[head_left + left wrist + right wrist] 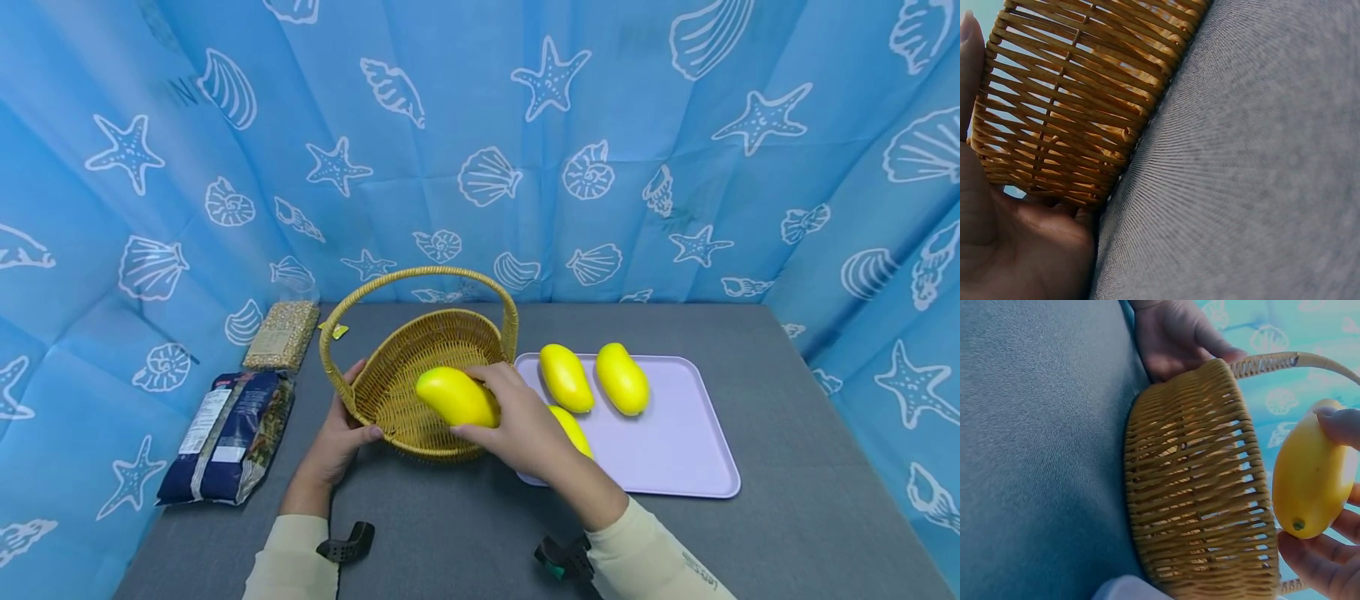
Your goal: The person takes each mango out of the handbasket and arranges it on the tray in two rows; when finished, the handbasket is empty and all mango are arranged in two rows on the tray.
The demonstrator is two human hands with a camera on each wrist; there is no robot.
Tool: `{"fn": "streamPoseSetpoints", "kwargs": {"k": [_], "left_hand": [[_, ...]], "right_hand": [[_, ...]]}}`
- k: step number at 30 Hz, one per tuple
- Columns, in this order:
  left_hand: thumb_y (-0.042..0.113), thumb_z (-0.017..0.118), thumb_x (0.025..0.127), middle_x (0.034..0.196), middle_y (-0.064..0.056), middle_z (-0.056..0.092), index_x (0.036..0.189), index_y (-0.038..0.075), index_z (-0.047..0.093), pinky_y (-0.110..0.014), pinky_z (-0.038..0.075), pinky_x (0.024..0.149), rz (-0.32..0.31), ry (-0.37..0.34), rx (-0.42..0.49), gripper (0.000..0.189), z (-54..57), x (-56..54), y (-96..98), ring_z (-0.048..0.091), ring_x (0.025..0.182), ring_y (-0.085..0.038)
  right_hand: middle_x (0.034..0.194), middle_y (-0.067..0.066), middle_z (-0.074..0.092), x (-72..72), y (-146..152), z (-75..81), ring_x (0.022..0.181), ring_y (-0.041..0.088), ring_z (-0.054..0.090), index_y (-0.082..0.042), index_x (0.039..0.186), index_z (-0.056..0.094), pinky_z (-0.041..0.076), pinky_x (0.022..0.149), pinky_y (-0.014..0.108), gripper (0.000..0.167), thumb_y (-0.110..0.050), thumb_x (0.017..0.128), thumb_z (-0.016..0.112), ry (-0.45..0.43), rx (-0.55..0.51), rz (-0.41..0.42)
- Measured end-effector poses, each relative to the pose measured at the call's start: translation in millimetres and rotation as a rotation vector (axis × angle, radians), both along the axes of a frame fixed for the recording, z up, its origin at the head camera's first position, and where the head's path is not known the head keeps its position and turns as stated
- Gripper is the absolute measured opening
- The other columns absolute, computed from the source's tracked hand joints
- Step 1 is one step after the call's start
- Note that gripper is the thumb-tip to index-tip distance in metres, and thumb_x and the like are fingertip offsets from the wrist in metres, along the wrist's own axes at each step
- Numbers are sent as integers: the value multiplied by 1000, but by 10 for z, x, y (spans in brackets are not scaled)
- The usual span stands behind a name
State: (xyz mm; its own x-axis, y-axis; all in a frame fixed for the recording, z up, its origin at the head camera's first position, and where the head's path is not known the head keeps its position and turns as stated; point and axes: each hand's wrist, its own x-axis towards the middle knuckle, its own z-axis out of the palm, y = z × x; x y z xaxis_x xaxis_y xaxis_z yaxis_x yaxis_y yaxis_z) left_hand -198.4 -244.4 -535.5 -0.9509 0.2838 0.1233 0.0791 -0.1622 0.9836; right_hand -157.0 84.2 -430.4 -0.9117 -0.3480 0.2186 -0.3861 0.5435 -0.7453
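A yellow mango [456,397] is gripped by my right hand [517,421], thumb on one side and fingers on the other, over the opening of a wicker basket [397,367]. In the right wrist view the mango [1311,475] shows beside the basket's rim, its small green stem spot visible. My left hand [337,437] holds the basket's left side, thumb at the rim and fingers partly hidden behind the wall. The left wrist view shows the woven wall [1079,94] against that palm. Several more mangoes [566,378] lie on a pale purple tray [675,458] at the right.
A dark blue packet [225,437] lies left of the basket, with a clear bag of pale grains [281,336] behind it. A small yellow piece [339,331] sits near the basket handle [420,271]. A blue shell-patterned curtain [480,150] surrounds the grey tabletop [435,542].
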Motion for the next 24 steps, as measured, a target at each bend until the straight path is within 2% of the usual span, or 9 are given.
{"fn": "streamPoseSetpoints", "kwargs": {"k": [7, 16, 24], "left_hand": [[-6, 82, 95, 172, -23, 27, 177, 20, 12, -34, 51, 106, 3, 0, -2, 111, -8, -1, 1, 40, 149, -44], [-6, 82, 95, 172, -23, 27, 177, 19, 13, -33, 51, 105, 8, 0, -3, 110, 0, 7, 4, 43, 147, -39], [-6, 81, 96, 171, -26, 26, 177, 17, 11, -33, 50, 106, 4, 5, -2, 109, 2, 8, 6, 43, 148, -39]], "right_hand": [[140, -1, 61, 145, 159, 23, 111, 16, 57, -14, 152, 60, 52, 91, 45, 71, -35, 92, 91, 4, -15, -25], [142, 0, 61, 307, 405, 36, 115, 19, 58, -16, 148, 63, 56, 93, 48, 68, -36, 91, 93, -35, -46, -81], [138, 0, 62, 426, 641, -15, 114, 19, 59, -15, 148, 64, 58, 91, 44, 70, -28, 87, 97, 3, -21, -155]]}}
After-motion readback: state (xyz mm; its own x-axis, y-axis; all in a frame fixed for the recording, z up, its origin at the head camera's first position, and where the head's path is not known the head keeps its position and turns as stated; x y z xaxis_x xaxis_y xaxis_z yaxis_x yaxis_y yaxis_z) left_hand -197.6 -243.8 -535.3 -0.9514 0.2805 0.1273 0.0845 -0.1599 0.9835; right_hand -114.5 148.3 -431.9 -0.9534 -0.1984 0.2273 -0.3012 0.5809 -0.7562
